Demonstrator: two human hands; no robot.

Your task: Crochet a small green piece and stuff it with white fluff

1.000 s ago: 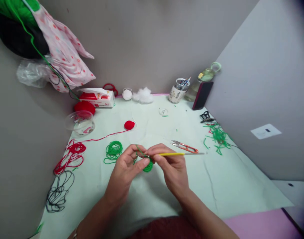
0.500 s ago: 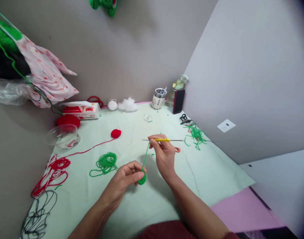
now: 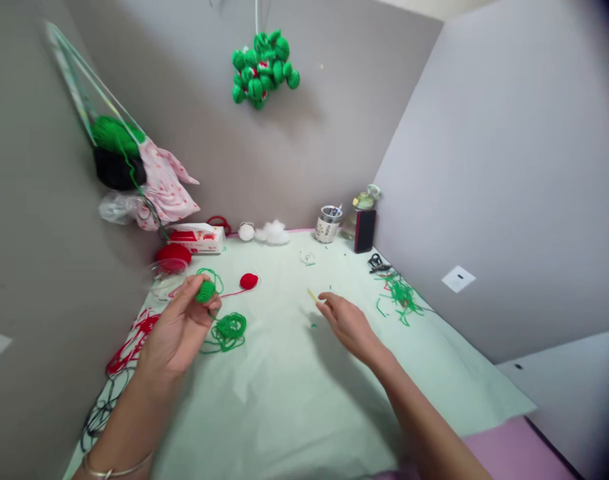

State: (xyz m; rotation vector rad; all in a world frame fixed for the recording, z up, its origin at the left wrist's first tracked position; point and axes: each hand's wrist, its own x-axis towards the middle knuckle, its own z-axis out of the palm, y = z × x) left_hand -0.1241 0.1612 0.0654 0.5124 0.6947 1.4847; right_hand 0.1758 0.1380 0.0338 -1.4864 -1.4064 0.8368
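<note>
My left hand (image 3: 177, 327) is raised over the left part of the table, its fingers closed around a small round green crochet piece (image 3: 205, 291). A green strand loops up beside the fingers. Farther right, my right hand (image 3: 348, 325) is low over the cloth, fingers together, with the yellow handle of a crochet hook (image 3: 312, 295) at its fingertips. The rest of the hook is hidden or blurred. Just right of my left hand lies a loose coil of green yarn (image 3: 229, 331), and beyond it sits a small red crochet ball (image 3: 248, 281).
Green yarn scraps (image 3: 403, 297) and black scissors (image 3: 378, 263) lie at the right. Along the back stand a tissue box (image 3: 199, 239), white stuffing (image 3: 273, 233), a pen tin (image 3: 328, 225) and a phone (image 3: 365, 231). A green crocheted cluster (image 3: 264, 70) hangs above.
My left hand has moved up and left with the green piece. My right hand has shifted right and down; the strand no longer stretches between the hands. The view has tilted up.
</note>
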